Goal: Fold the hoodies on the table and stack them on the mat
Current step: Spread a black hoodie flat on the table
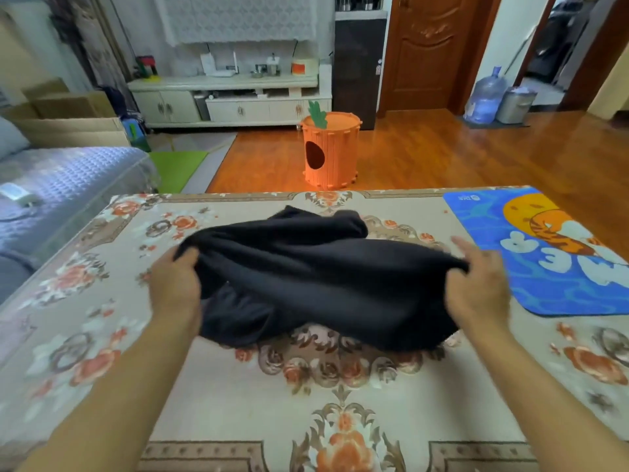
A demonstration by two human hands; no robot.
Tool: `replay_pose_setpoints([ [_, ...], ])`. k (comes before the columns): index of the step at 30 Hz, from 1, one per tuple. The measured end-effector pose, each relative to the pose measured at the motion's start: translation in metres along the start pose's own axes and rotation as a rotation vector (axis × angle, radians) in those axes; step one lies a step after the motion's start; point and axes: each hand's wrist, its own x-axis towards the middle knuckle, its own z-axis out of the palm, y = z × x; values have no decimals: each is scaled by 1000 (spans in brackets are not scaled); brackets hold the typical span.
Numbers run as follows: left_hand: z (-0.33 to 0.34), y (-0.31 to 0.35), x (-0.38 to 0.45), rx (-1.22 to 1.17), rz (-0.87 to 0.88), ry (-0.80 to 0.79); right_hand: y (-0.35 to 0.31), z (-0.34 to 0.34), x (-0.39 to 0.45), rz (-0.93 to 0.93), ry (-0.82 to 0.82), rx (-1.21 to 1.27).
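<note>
A black hoodie (306, 277) hangs bunched over the middle of the floral-cloth table (238, 403), stretched between both hands. My left hand (175, 284) grips its left edge. My right hand (476, 284) pinches its right edge, with the index finger sticking out straight. The lower folds of the hoodie drag on the tablecloth. A blue mat (544, 277) with an orange-and-white cartoon print lies on the table's right side, just right of my right hand, with nothing on it.
An orange carrot-shaped stool (330, 151) stands on the wooden floor beyond the table's far edge. A sofa with a grey-blue cover (61, 185) is at the left. A white TV cabinet (231, 100) lines the far wall.
</note>
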Motion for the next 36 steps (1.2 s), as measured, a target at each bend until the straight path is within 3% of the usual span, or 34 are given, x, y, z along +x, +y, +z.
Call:
replay_pose_setpoints([
  [2,-24,-7,15,264,5,32,2,-11,18,42,51,-119],
  [3,-32,-18,21,480,28,-20,5,-12,23,74,-2,-207],
  [6,-34,-42,14,1273,134,-216,14,-2,20,133,-369,-601],
  [8,-29,-59,4,1330,420,-289,25,10,5,-36,-387,-759],
  [11,-22,-78,-17,1118,837,-636,39,22,-23,-448,-192,-550],
  [13,-24,-95,-28,1238,908,-869,50,27,-34,-526,-353,-484],
  [15,-27,-113,-30,1371,849,-938,60,28,-35,-449,-709,-573],
  [16,-29,-121,-28,1428,833,-911,63,27,-35,-416,-847,-633],
  [18,-31,-128,-20,1467,815,-803,67,30,-37,-458,-958,-721],
  [20,-33,-130,-10,1462,828,-668,63,35,-47,-554,-960,-745],
  [23,-44,-129,5,1491,859,-451,61,46,-56,-667,-833,-710],
  [25,-58,-121,21,1527,693,-365,57,55,-55,-688,-763,-687],
  [28,-69,-103,44,1455,410,-421,32,63,-46,-671,-704,-487],
  [30,-55,-74,54,1332,348,-424,2,61,-34,-514,-674,-306],
  [33,-16,-5,79,1024,318,-143,-30,47,-8,-142,-645,85],
  [35,15,42,90,613,357,-4,-45,28,7,82,-633,427],
  [36,35,62,89,376,386,-49,-47,18,14,177,-590,556],
])
